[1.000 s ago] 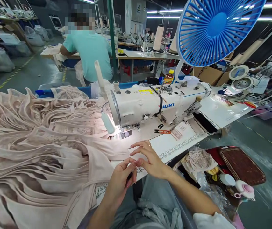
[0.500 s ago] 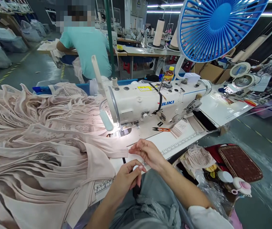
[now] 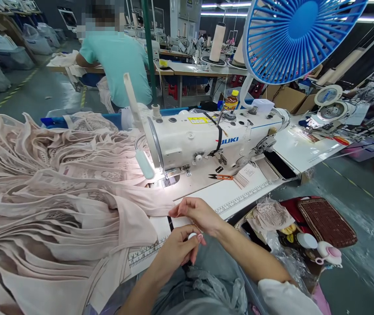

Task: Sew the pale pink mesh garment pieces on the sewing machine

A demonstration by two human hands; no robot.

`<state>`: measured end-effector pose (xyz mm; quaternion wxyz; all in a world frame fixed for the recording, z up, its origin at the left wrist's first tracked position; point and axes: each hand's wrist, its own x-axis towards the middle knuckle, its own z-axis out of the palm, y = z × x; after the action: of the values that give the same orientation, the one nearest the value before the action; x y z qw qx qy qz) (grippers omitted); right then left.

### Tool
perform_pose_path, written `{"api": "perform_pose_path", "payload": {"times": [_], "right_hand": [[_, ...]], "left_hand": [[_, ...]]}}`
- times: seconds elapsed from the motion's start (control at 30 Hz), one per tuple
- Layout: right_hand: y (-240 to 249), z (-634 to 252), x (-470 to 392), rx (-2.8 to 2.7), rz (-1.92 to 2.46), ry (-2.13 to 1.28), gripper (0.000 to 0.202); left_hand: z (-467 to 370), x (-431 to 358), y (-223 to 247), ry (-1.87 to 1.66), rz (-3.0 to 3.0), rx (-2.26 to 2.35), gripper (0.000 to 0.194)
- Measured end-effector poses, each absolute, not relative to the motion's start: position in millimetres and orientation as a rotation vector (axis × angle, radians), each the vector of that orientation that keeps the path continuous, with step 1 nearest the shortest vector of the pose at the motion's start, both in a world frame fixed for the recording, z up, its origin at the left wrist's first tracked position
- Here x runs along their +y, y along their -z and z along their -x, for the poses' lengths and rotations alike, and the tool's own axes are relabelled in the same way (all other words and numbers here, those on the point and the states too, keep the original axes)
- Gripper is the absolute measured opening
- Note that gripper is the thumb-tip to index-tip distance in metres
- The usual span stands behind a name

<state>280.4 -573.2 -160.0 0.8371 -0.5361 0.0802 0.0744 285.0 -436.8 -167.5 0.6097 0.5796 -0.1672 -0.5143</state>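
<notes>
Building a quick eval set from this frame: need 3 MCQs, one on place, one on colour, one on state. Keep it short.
1. Where do the thread snips lie?
A. on the table in front of the sewing machine
B. on the floor
C. in the left hand

2. What colour is the fan?
A. red
B. blue
C. white

3. What is the state of the machine's lamp?
A. off
B. on, lighting the needle area
C. covered by the fabric pile

Answers:
1 A, the orange-handled snips rest on the table beside a paper tag.
2 B, its grille and hub are blue.
3 B, a bright glow falls on the plate under the needle.
</notes>
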Motion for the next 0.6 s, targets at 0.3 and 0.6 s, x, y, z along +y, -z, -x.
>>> {"api": "perform_pose_path", "payload": {"times": [0.3,0.6], "right_hand": [[155.2,-278.9,-598.9,0.06,1.181,0.111,0.033],[135.8,-262.5,-606.6,-0.423,2.093,0.014,0.028]], "left_hand": [[-294.0,-428.2,154.0,1.151,-1.126,-0.263,0.046],[-301.4,-424.8,155.8,1.174,-1.025,-0.186,0.05]]}}
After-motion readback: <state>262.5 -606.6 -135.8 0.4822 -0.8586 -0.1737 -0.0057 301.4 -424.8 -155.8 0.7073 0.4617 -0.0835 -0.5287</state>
